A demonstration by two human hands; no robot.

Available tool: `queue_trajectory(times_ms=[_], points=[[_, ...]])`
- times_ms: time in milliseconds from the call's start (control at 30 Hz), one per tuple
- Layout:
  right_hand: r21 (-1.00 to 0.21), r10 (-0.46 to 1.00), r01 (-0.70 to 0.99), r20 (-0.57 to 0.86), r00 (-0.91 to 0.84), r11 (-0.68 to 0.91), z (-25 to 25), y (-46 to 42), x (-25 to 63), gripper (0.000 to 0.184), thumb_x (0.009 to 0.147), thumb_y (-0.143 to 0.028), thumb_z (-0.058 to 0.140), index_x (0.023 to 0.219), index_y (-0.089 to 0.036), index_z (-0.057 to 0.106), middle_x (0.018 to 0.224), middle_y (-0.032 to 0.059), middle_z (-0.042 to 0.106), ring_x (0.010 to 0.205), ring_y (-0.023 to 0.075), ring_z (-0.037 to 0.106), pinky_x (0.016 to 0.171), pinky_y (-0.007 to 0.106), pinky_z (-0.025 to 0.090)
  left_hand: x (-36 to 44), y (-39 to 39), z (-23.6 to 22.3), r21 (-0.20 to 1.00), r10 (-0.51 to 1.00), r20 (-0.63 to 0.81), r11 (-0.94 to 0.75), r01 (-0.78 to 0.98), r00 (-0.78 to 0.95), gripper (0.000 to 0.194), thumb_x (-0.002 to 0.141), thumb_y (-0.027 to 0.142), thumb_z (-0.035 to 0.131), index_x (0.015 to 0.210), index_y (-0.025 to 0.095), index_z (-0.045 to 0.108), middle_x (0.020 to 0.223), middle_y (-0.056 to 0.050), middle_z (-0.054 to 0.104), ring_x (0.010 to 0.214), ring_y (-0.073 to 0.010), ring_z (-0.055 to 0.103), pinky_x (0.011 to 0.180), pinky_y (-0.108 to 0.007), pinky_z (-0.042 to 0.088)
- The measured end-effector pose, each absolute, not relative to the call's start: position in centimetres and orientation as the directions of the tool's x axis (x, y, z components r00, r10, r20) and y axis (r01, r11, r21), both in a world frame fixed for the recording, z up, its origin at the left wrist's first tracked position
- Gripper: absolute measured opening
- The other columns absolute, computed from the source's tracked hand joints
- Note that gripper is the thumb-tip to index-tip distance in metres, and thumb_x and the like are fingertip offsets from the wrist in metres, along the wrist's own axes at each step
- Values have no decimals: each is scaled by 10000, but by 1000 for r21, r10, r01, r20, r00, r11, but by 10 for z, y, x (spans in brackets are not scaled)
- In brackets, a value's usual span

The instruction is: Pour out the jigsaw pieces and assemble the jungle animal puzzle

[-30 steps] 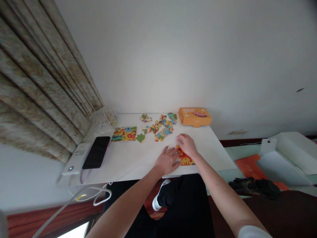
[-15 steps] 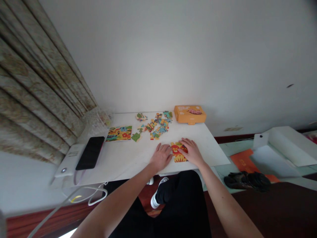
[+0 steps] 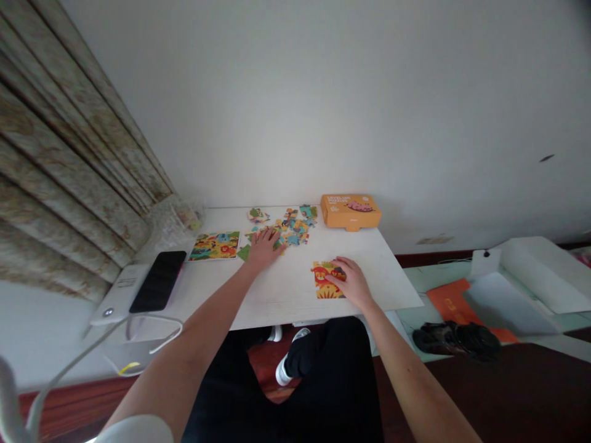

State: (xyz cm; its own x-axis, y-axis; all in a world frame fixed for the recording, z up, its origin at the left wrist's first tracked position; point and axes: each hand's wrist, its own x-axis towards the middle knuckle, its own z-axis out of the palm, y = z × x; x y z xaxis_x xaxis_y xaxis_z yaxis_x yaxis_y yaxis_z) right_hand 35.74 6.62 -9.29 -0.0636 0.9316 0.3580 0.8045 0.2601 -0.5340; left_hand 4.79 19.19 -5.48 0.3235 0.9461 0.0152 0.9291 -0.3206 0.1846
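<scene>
Both hands lie spread, the left hand (image 3: 263,249) on loose jigsaw pieces (image 3: 295,232), the right hand (image 3: 353,283) pressing a joined section (image 3: 329,280) of what looks like light, stiff card, best taken by its edges.

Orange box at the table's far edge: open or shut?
Shut: the orange cardboard box lies flat with its lid down and its front tab closed, and none of its inside shows.

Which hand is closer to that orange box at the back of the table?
Right. The right hand rests on assembled puzzle pieces in front of the orange box. The left hand is farther away, to the box's left, at loose puzzle pieces.
</scene>
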Motion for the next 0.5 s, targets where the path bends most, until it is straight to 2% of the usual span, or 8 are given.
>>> queue_trajectory(times_ms=[100,267,367,500], points=[[-572,936,782,349,-41,248,-95,66,358,387,909,-553,688,1148,-253,739,1277,132,689,1203,311,637,1094,524,492,25,197,-55,156,956,32,-294,943,292,558,1066,478,322,1551,243,465,1678,-105,356,1560,-281,300,1273,-565,186],[-647,942,737,333,42,196,-98,71,365,383,937,-559,625,1124,-243,733,1221,134,724,1145,310,673,1045,520,524,2,174,-61,128,976,55,-216,968,210,575,1070,479,290,1578,248,430,1685,-112,337,1564,-301,294,1260,-604,210],[-650,942,738,330,63,178,-98,87,362,330,948,-488,604,1113,-234,737,1172,126,747,1109,305,691,1030,521,532,-2,147,-66,120,965,69,-260,958,253,569,1060,488,324,1562,255,457,1688,-95,336,1561,-308,303,1268,-586,221],[-614,940,749,340,-34,250,-95,128,333,285,913,-368,652,1157,-240,725,1235,105,730,1168,273,671,1084,482,505,-1,123,-67,164,940,109,-337,927,323,530,1052,409,356,1515,211,520,1663,-106,383,1533,-303,365,1262,-526,295]])
